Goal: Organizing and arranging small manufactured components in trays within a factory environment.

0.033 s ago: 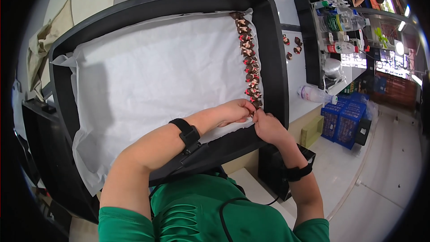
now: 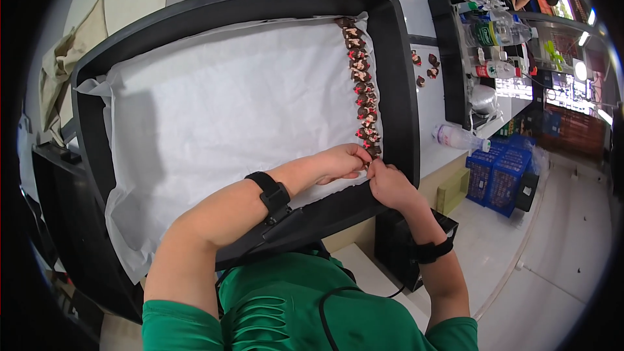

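Observation:
A large black tray (image 2: 398, 91) lined with a white sheet (image 2: 227, 91) lies in front of me. Along its right inner side runs a row of small dark brown figurines (image 2: 363, 84) with red and pale pink parts, packed close together. At the near end of that row, my left hand (image 2: 341, 161) is closed, thumb and fingertips pinching a small brown figurine (image 2: 374, 151). My right hand (image 2: 392, 185) is closed against the same spot from the right, its fingertips meeting the left ones. Fingers hide most of the piece.
Several loose figurines (image 2: 432, 60) lie on the table right of the tray. A clear plastic bottle (image 2: 458, 136) rests on its side there. Farther right stand a black rack (image 2: 452, 58) with bottles and blue patterned boxes (image 2: 500, 172). A beige cloth (image 2: 68, 58) hangs at the left.

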The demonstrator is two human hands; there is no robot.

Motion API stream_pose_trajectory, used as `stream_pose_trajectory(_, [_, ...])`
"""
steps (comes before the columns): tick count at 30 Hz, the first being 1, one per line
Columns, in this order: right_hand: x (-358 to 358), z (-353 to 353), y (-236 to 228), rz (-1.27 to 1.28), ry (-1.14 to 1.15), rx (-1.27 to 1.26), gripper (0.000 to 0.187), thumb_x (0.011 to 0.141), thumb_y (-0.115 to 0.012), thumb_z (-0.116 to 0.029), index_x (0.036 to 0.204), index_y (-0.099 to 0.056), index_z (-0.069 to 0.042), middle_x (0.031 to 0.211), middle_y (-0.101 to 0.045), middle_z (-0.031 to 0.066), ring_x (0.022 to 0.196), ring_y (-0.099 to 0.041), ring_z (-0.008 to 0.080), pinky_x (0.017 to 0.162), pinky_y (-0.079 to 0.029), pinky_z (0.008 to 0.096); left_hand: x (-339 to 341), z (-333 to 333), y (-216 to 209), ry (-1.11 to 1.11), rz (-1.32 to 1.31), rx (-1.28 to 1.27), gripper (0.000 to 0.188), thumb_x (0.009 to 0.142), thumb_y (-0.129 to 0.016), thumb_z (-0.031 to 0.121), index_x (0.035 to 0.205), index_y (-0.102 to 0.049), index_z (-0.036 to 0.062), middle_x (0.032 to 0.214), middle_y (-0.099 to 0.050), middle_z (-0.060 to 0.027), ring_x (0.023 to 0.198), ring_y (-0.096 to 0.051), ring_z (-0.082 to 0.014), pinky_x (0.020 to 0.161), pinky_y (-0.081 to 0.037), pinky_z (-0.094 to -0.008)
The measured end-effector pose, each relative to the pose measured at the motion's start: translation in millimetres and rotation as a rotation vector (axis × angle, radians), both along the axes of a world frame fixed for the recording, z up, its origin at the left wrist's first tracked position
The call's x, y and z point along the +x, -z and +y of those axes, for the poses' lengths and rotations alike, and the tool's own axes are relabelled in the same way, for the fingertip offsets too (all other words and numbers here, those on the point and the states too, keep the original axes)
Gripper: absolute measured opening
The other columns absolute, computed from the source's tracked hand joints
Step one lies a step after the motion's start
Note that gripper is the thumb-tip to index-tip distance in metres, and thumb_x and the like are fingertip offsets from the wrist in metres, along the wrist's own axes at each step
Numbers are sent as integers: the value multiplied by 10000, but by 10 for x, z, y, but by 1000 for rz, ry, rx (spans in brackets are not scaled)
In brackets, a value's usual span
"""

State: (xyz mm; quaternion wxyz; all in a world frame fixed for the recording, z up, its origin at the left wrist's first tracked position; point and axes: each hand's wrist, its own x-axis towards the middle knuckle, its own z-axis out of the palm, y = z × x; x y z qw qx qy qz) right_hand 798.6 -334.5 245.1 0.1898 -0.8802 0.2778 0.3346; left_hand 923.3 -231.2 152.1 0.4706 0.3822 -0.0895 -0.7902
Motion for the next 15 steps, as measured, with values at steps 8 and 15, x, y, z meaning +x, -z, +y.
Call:
stream_pose_trajectory(8, [-43,-23,-7,-129,42,60,124,908,-454,-119,972,-512,-31,908,-649,176,907,-594,403,823,-469,503,22,18,-73,52,-17,9,241,896,-498,82,1124,-570,109,1026,-557,14,967,-543,-71,824,-503,-256])
stream_pose_trajectory(15, [-28,-65,1,-58,43,101,127,906,-459,-120,973,-515,-28,909,-650,184,900,-595,402,822,-471,498,46,49,-123,-24,22,50,253,884,-504,68,1120,-583,114,1059,-536,13,926,-531,-70,801,-497,-239])
